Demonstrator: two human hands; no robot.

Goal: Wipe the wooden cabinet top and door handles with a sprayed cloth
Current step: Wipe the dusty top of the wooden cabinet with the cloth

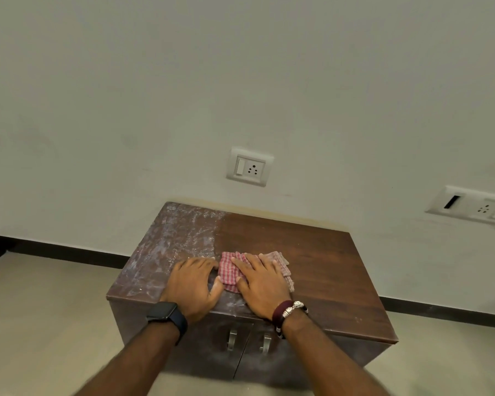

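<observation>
The right hand [262,284] lies flat, fingers spread on the cloth [232,271]; the left hand [193,284] rests open beside it. Dust remains beyond the left fingers [196,262]: push the cloth there with overlapping strokes across the cabinet top [312,252].

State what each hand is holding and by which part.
Neither grips anything. The right hand lies flat, pressing the middle of the red-checked cloth onto the wooden cabinet top; the left hand rests at its left edge.
</observation>
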